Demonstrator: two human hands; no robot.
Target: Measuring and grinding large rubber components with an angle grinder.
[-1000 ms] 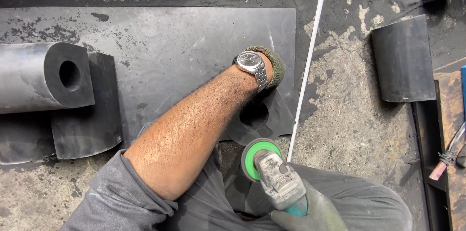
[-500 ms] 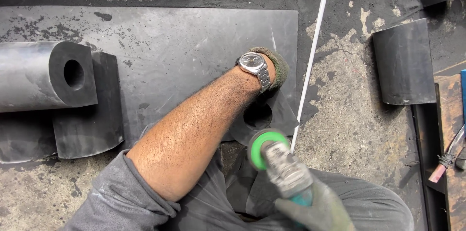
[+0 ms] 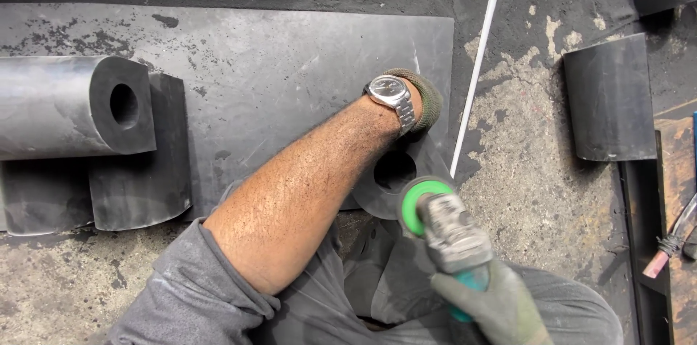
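Observation:
My left hand (image 3: 427, 100), in a dark green glove with a steel wristwatch (image 3: 390, 91) at the wrist, curls over the far end of a black rubber block (image 3: 385, 196) with a round hole in its face; the fingers are hidden behind it. Lower down, my right hand (image 3: 492, 304), in a grey-green glove, grips a small angle grinder (image 3: 454, 232). Its green-backed disc (image 3: 420, 203) sits at the block's near right edge, beside the hole.
A black rubber sheet (image 3: 276, 69) covers the stained concrete floor. A large rubber cylinder with a bore (image 3: 72, 105) lies on rubber blocks (image 3: 141, 185) at left. A thin white rod (image 3: 475, 73) lies right of my hand. Another black block (image 3: 610, 98) stands at right.
The grinder and my right hand have shifted a little right and forward, bringing the green disc closer to the block's edge. My left arm has stayed in place.

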